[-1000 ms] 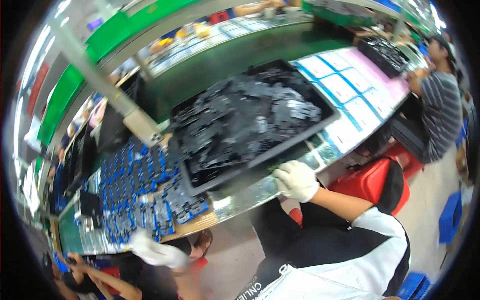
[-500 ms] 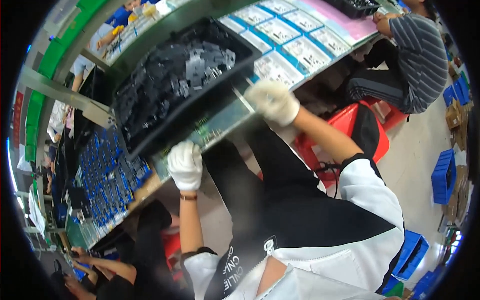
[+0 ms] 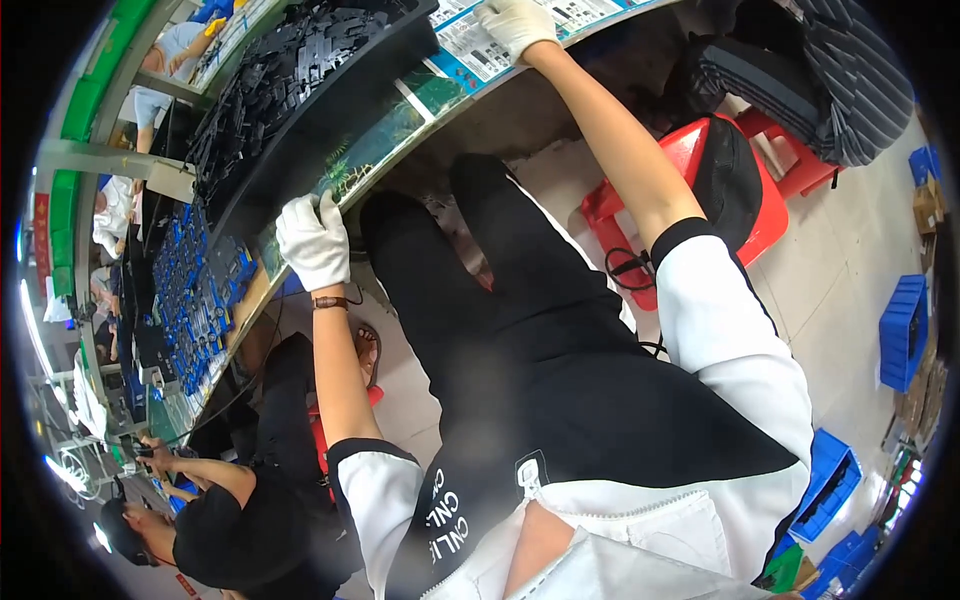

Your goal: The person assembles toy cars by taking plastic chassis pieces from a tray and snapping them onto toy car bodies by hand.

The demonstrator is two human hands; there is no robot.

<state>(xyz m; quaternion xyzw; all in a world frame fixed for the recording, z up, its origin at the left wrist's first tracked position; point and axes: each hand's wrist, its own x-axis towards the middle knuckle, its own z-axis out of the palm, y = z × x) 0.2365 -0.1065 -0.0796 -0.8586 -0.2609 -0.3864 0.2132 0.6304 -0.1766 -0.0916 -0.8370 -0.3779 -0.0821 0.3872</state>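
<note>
My left hand (image 3: 313, 242), in a white glove, is at the front edge of the workbench. Its thumb stands apart from the bent fingers, and nothing shows in it. My right hand (image 3: 517, 27), also gloved, reaches to the far top of the view over a row of printed white sheets (image 3: 474, 47) with blue borders. Its fingers look loosely bent and apart; the tips are partly out of clear sight. Between the hands lies the bench edge strip (image 3: 415, 103). Behind it stands a large black bin (image 3: 330, 95) heaped with dark plastic parts (image 3: 270, 85).
Rows of blue and black parts (image 3: 195, 300) cover the bench at left. A co-worker in black (image 3: 250, 520) sits at lower left, another in a striped shirt (image 3: 855, 80) at upper right. A red stool (image 3: 765, 215) stands at right, with blue crates (image 3: 903, 335) on the floor.
The view has shifted, so the bin and bench sit further up and left. My right hand has moved forward, away from my body, onto the sheets. My left hand stays by the bench edge.
</note>
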